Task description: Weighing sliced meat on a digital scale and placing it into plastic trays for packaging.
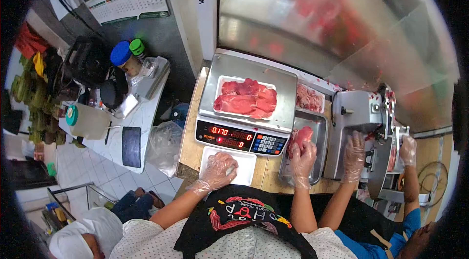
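My left hand [221, 168], in a clear plastic glove, is over a white foam tray [247, 169] in front of the scale. Its fingers are curled, and what lies under them is hidden. My right hand [304, 158], gloved too, grips a piece of red meat [304, 135] above a metal pan [321, 142]. Behind my hands stands a digital scale [240, 140] with lit red digits and a keypad. On its steel platform [284, 87], a second white foam tray [218, 92] bears several slices of raw red meat [245, 98].
A co-worker's gloved hands [354, 152] are at a meat slicer [342, 112] on my right. Another tray of meat pieces [309, 98] sits behind the pan. At left, a marble-topped table [95, 152] holds jars and a tablet [131, 147]. A seated person [91, 226] is lower left.
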`<state>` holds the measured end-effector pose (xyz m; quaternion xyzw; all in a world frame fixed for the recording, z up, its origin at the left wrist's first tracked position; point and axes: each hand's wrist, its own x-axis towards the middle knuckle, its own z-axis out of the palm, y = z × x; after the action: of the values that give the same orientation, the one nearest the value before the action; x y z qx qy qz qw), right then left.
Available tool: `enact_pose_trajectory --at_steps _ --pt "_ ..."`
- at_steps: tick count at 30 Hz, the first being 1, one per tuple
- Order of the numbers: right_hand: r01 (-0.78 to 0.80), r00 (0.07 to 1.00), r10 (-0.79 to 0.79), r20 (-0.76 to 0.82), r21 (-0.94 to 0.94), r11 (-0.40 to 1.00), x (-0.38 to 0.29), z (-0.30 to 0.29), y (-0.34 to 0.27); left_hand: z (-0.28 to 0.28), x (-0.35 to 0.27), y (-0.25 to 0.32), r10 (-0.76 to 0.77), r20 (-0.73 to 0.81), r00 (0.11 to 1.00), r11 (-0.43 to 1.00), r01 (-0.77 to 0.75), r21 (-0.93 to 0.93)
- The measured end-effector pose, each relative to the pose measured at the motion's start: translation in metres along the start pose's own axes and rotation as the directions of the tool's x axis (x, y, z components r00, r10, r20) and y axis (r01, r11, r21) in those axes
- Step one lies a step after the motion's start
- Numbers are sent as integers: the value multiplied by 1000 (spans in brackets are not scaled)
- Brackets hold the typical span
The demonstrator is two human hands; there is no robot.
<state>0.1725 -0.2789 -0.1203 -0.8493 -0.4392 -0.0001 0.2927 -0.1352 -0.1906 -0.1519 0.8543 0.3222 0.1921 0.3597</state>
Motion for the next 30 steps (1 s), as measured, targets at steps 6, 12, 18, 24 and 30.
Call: enact_pose_trajectory --at_steps 6,12,18,24,30 --pt "-296 949 108 294 723 624 33 -34 -58 -2 4 -2 -97 -26 995 980 91 -179" --pt "-62 835 -332 439 674 736 104 -25 -127 9 -1 -7 -53 -89 995 996 47 -72" --pt "308 594 -609 525 551 776 182 25 -187 9 3 -5 -44 -89 995 996 38 -75" --pt "748 491 -779 390 268 607 188 55 -192 2 2 1 -54 -99 994 997 47 -69" --pt "196 775 -559 295 728 657 167 45 -141 6 0 -2 -44 -92 995 998 40 -38"
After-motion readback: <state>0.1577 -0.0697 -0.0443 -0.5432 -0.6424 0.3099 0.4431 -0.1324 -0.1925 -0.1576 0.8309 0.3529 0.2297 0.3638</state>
